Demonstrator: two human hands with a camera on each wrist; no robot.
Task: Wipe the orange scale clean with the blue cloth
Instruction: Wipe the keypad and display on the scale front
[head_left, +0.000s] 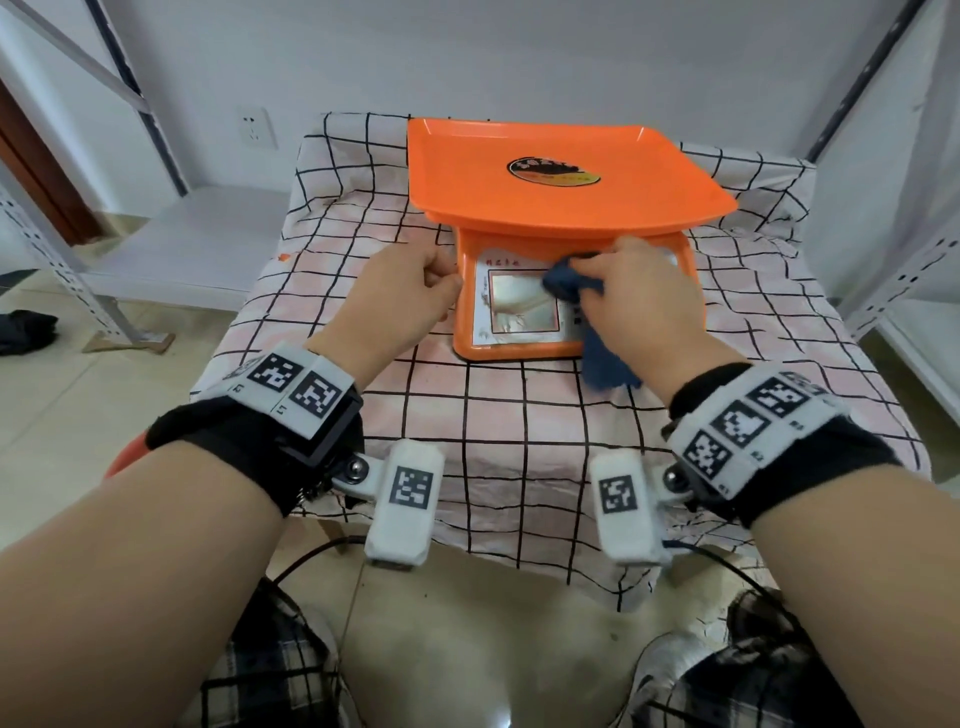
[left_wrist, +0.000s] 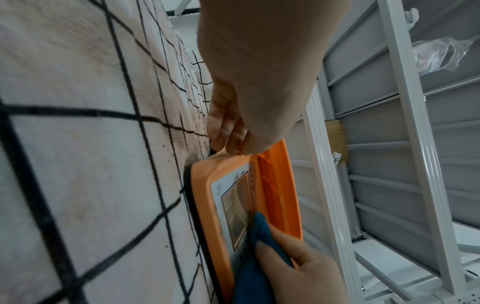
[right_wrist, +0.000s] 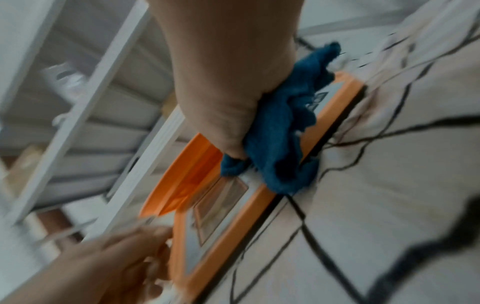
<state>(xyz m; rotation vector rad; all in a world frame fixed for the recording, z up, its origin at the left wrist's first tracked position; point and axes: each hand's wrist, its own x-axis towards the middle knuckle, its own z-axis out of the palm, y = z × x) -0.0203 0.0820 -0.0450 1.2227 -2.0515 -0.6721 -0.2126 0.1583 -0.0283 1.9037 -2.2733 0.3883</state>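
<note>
The orange scale (head_left: 566, 156) stands at the back of the checked tablecloth, its wide tray above a sloped front panel with a glossy display (head_left: 522, 309). My left hand (head_left: 434, 283) grips the left upper corner of the base, fingers (left_wrist: 223, 127) curled at the scale's (left_wrist: 207, 205) edge. My right hand (head_left: 623, 291) holds the bunched blue cloth (head_left: 563, 283) and presses it on the right side of the display. The cloth's tail (head_left: 605, 364) hangs over the front edge. In the blurred right wrist view the cloth (right_wrist: 280, 133) covers the panel's end of the scale (right_wrist: 228, 232).
The checked tablecloth (head_left: 519, 441) covers a small table. White metal shelving stands at the left (head_left: 67, 270) and right (head_left: 909, 260). A dark bundle (head_left: 26, 330) lies on the floor at the left. A plastic bag (left_wrist: 441, 53) sits on a shelf.
</note>
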